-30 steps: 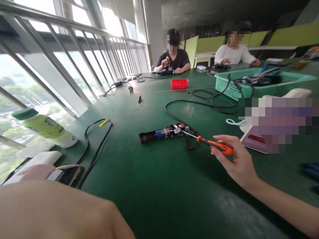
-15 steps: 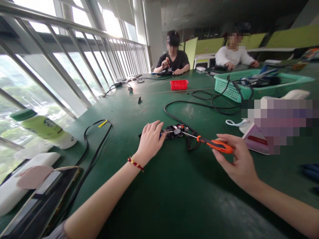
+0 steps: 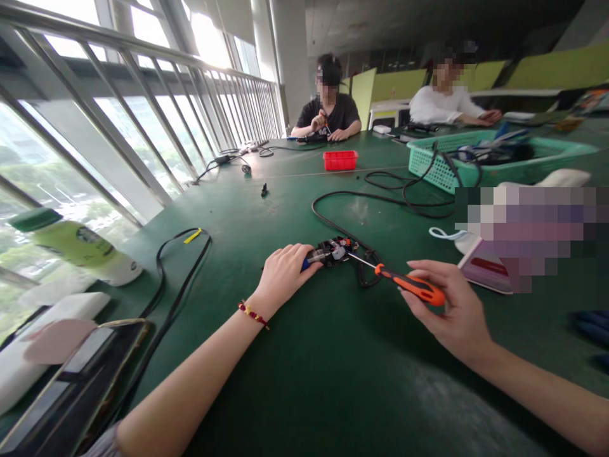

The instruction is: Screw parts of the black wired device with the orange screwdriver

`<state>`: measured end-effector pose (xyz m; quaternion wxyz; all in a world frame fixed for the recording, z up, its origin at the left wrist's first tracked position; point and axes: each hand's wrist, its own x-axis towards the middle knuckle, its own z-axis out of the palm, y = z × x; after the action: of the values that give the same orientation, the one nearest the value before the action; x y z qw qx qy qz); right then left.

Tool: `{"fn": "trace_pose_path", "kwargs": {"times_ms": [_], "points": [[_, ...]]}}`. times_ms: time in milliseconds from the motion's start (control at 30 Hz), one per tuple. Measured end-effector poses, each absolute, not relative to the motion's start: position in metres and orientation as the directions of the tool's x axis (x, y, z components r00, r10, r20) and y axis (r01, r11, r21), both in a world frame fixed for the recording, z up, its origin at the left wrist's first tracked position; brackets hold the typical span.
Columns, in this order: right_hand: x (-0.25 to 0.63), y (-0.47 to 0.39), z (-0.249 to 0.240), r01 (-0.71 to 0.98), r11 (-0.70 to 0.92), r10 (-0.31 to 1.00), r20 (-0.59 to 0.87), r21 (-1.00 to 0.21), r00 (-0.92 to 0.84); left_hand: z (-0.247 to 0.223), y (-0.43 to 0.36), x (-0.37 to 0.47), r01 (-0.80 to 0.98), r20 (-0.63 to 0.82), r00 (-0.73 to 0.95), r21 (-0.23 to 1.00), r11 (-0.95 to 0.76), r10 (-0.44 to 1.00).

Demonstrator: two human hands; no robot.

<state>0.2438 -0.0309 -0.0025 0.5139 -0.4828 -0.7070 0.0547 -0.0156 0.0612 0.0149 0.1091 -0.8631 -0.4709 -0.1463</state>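
On the green table [image 3: 304, 355] lies a small black device [image 3: 335, 251] with silver and orange parts and a blue section at its left end. My left hand [image 3: 284, 273] is wrapped over that left end, fingers together. In my right hand [image 3: 445, 304] is an orange and black screwdriver [image 3: 412, 284], held between thumb and fingers. Its metal shaft points left, and the tip meets the right side of the device; the exact contact spot is too small to tell. A black cable runs beside the device.
A red tray [image 3: 340, 160] and a green basket [image 3: 442, 168] of tools stand farther back. Black cables curve across the table. A bottle [image 3: 78, 247] and phone [image 3: 76, 387] lie left. Two people sit across the table.
My left hand has shifted slightly left and down, its fingers closer around the device, showing more of the blue end. The screwdriver handle has dipped slightly with my right hand.
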Motion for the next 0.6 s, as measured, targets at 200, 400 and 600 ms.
{"fn": "trace_pose_path", "kwargs": {"times_ms": [200, 400, 600], "points": [[0.2435, -0.0328, -0.0002, 0.606, 0.555, 0.719, 0.695, -0.570, -0.004, 0.0154, 0.0553, -0.0110, 0.825, 0.402, 0.537, -0.067, -0.562, 0.741], [0.2420, -0.0347, 0.0016, 0.621, 0.529, 0.760, 0.649, -0.578, -0.044, 0.0125, 0.0545, -0.0085, 0.819, 0.474, 0.538, -0.097, -0.566, 0.697], [0.2420, -0.0332, 0.0040, 0.606, 0.492, 0.781, 0.625, -0.625, 0.010, 0.0141, 0.0540, -0.0056, 0.832, 0.438, 0.541, -0.158, -0.531, 0.718]]}}
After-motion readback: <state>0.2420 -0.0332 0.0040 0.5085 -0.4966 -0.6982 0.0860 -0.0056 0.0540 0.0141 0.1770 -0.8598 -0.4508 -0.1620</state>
